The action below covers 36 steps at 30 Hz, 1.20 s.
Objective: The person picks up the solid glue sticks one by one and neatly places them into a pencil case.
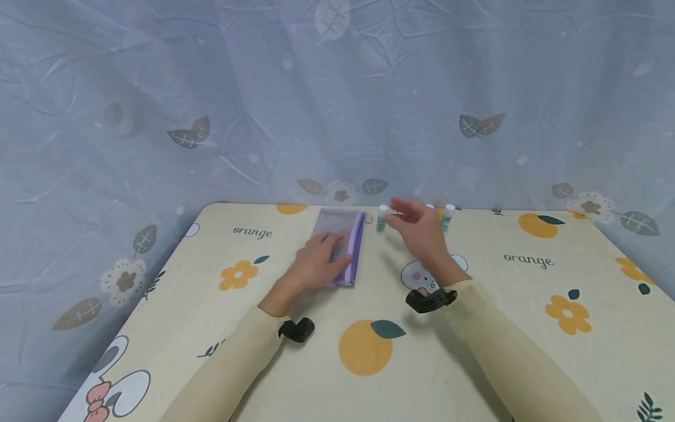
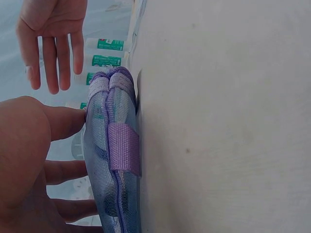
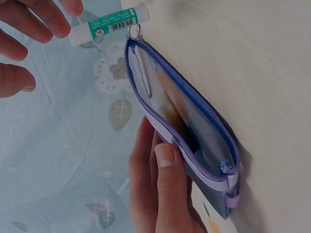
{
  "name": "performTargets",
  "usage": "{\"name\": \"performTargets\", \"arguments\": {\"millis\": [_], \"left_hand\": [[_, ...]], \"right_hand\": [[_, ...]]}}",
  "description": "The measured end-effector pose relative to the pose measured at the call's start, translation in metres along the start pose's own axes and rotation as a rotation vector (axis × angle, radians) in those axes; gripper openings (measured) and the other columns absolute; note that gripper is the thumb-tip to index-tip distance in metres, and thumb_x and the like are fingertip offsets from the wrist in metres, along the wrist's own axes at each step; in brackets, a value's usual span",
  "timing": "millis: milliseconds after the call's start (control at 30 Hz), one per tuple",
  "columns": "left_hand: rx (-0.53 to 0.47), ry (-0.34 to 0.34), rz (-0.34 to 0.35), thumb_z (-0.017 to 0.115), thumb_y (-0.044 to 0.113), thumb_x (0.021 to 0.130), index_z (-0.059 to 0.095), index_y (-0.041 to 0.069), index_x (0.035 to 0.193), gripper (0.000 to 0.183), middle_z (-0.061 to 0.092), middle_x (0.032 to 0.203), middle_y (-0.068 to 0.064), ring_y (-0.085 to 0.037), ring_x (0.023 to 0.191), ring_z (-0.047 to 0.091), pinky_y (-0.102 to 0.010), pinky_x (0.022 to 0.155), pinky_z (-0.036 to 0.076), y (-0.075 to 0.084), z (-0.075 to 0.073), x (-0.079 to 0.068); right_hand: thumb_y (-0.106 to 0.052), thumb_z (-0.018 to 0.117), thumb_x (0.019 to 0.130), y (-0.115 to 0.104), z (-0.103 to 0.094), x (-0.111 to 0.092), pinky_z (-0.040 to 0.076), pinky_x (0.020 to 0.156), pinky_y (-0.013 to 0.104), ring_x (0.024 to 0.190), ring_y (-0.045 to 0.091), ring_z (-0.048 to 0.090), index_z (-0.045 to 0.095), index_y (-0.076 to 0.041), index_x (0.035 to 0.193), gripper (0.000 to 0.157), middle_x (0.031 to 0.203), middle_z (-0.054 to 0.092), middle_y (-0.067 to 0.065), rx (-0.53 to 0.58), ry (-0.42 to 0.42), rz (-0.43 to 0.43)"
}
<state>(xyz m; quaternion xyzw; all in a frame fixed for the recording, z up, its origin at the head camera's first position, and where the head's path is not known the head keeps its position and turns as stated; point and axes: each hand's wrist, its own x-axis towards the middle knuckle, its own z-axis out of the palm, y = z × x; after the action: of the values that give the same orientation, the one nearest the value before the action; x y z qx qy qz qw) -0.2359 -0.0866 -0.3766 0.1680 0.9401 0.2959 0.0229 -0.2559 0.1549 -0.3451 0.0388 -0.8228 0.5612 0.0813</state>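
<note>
A purple mesh zip pouch (image 1: 343, 223) lies flat on the table, its mouth facing right. My left hand (image 1: 316, 264) is on its upper side, the thumb at the zip edge and the fingers spread over the mesh, pinching the upper layer. In the right wrist view the pouch's zipped mouth (image 3: 180, 107) gapes open beside that thumb. My right hand (image 1: 419, 231) is raised above the table with nothing in it, fingers extended and thumb apart. Its fingertips are close to a green and white glue stick (image 3: 114, 24), which stands upright beside the pouch's zip pull.
More glue sticks stand in a row at the table's back edge; one white-capped glue stick (image 1: 447, 217) shows right of my right hand, another is mostly behind it. A patterned cloth (image 1: 369, 346) covers the table. A blue-grey curtain (image 1: 337, 105) hangs directly behind.
</note>
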Motion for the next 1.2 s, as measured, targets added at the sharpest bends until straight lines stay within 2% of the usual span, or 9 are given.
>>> {"name": "performTargets", "arguments": {"millis": [200, 433, 933, 1200], "left_hand": [[-0.01, 0.003, 0.009, 0.059, 0.039, 0.107, 0.045, 0.007, 0.161, 0.064, 0.04, 0.168, -0.025, -0.043, 0.158, 0.035, -0.064, 0.127, 0.029, -0.001, 0.0, 0.0], [-0.014, 0.005, 0.006, 0.059, 0.038, 0.107, 0.045, 0.007, 0.161, 0.064, 0.04, 0.167, -0.024, -0.042, 0.158, 0.035, -0.064, 0.126, 0.03, -0.001, 0.0, -0.001], [-0.016, -0.001, -0.006, 0.06, 0.038, 0.107, 0.043, 0.008, 0.162, 0.065, 0.038, 0.168, -0.024, -0.043, 0.159, 0.033, -0.065, 0.127, 0.027, -0.001, 0.0, 0.0], [-0.008, -0.014, -0.019, 0.059, 0.039, 0.107, 0.042, 0.009, 0.163, 0.066, 0.038, 0.169, -0.023, -0.042, 0.159, 0.033, -0.063, 0.127, 0.028, 0.0, 0.0, 0.0]], "right_hand": [[-0.027, 0.072, 0.102, 0.0, -0.006, 0.001, 0.054, 0.109, 0.047, 0.136, 0.027, 0.064, 0.06, -0.016, 0.15, 0.051, 0.151, 0.065, 0.007, -0.008, 0.007, -0.01], [-0.032, 0.071, 0.103, 0.002, -0.015, 0.002, 0.054, 0.112, 0.047, 0.136, 0.025, 0.065, 0.06, -0.02, 0.151, 0.05, 0.151, 0.065, 0.005, -0.062, 0.042, 0.006], [-0.037, 0.067, 0.105, 0.008, -0.052, 0.001, 0.048, 0.118, 0.046, 0.143, 0.025, 0.059, 0.055, -0.019, 0.155, 0.055, 0.155, 0.062, 0.005, -0.073, 0.092, 0.03], [-0.041, 0.067, 0.105, 0.014, -0.071, 0.004, 0.053, 0.111, 0.03, 0.142, 0.021, 0.059, 0.054, -0.02, 0.156, 0.057, 0.156, 0.061, 0.004, -0.082, 0.135, 0.067]]}}
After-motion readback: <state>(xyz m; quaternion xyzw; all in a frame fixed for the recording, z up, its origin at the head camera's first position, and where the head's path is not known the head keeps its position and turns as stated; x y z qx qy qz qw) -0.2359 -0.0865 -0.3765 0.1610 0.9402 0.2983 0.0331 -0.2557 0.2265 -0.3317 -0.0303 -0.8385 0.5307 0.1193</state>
